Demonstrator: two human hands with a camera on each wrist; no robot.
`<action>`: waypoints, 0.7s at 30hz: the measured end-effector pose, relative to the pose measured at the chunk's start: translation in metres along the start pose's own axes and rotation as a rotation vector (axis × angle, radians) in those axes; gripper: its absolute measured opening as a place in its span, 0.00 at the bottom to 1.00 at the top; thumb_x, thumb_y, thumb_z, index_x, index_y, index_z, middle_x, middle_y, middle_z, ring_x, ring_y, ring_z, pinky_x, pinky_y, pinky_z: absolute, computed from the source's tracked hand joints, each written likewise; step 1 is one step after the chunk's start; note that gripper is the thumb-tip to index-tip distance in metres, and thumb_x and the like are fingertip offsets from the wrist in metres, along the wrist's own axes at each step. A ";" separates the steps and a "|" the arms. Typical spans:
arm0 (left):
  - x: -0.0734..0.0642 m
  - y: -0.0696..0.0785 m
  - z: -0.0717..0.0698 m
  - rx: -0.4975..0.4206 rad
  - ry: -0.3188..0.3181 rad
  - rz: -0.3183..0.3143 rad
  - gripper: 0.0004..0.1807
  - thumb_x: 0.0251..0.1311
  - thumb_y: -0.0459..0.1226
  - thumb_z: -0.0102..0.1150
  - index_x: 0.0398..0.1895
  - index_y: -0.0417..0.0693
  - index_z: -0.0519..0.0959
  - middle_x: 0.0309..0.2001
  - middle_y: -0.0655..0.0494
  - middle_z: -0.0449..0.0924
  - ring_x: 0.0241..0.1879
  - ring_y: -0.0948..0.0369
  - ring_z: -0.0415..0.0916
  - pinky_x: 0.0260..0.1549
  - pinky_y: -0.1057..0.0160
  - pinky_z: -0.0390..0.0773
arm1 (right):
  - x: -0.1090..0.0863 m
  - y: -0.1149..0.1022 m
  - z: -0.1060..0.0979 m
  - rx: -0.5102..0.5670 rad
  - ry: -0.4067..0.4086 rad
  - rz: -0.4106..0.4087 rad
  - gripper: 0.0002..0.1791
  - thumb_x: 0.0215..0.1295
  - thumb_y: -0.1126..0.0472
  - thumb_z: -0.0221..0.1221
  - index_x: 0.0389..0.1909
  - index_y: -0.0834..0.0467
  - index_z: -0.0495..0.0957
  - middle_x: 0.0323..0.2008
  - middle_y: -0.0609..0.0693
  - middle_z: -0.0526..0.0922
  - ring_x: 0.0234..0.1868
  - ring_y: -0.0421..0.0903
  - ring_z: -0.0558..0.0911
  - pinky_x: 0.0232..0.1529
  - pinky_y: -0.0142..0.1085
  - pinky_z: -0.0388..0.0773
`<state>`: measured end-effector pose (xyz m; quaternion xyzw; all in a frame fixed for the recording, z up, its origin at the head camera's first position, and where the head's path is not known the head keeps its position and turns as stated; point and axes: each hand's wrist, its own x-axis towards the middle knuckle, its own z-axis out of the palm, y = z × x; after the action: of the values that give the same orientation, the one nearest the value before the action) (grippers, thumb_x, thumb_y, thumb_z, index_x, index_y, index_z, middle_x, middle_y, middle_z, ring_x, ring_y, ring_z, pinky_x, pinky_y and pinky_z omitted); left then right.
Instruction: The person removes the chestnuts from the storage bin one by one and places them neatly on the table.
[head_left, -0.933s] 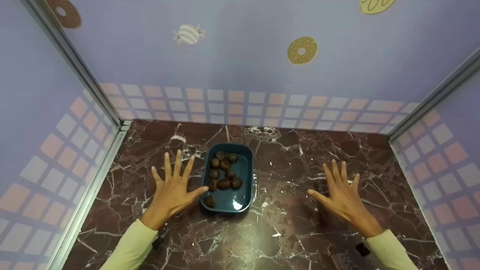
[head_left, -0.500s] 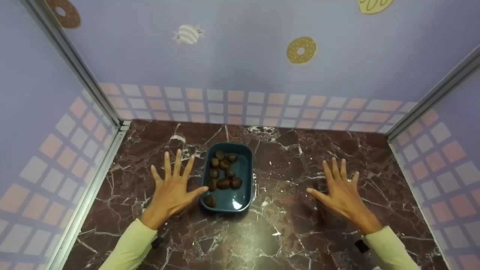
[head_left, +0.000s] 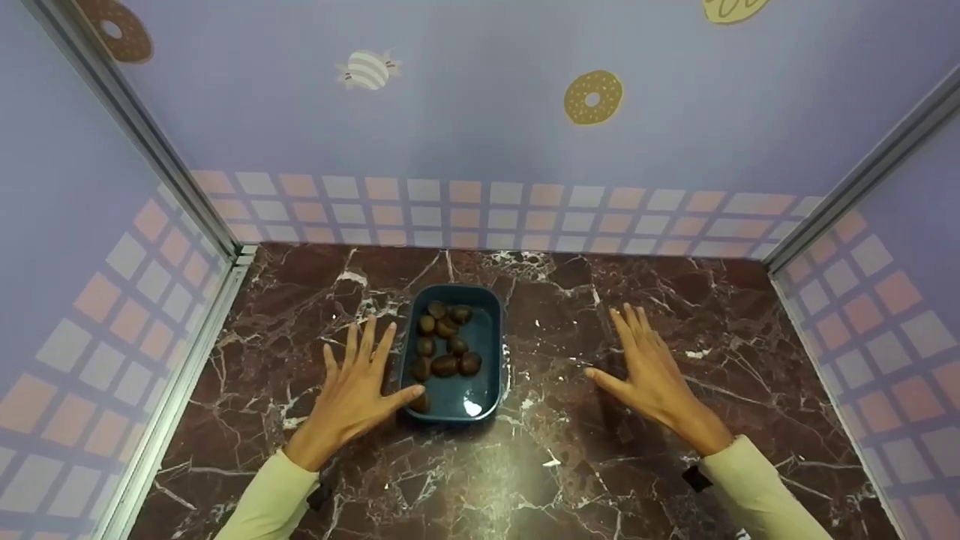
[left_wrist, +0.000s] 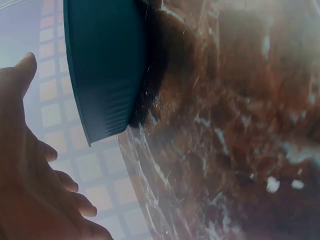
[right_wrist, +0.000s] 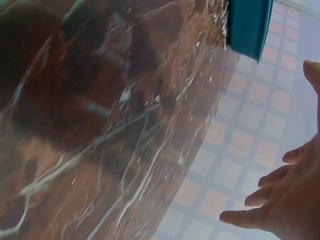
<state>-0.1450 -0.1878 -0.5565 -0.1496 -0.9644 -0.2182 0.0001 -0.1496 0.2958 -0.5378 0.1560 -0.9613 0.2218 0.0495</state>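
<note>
A dark teal rectangular tray (head_left: 491,337) with raised sides stands on the marbled table, a little left of the middle in the head view. Several brown, rounded, chestnut-like pieces (head_left: 445,365) lie in it, mostly along its left half. Just left of the tray is my left hand (head_left: 356,394), fingers spread and straight, its thumb overlapping the tray's lower left rim in this view. My right hand (head_left: 651,379) hovers well to the right of the tray, fingers extended and holding nothing. In the left wrist view the tray's outer wall (left_wrist: 105,65) shows beyond the hand.
Dark red-brown marbled tabletop (head_left: 555,450) spreads under both hands. A lilac back wall (head_left: 480,112) with a checked band and printed sweets closes off the far side. Side panels (head_left: 885,300) with metal edge strips flank left and right.
My right hand has moved left, toward the tray, and its fingers have drawn closer together. The left hand has shifted slightly right and its fingers are less spread. The tray stays put.
</note>
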 end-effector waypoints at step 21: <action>-0.010 0.013 0.032 -0.239 0.100 0.097 0.65 0.63 0.66 0.74 0.92 0.47 0.50 0.90 0.39 0.43 0.85 0.32 0.47 0.75 0.24 0.59 | 0.038 -0.061 0.045 0.247 0.038 -0.190 0.50 0.69 0.46 0.75 0.84 0.62 0.64 0.82 0.65 0.65 0.80 0.65 0.68 0.76 0.63 0.69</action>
<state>-0.1295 -0.1657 -0.5805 -0.1840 -0.9219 -0.3384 0.0408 -0.1670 0.2130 -0.5467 0.2470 -0.9064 0.3358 0.0691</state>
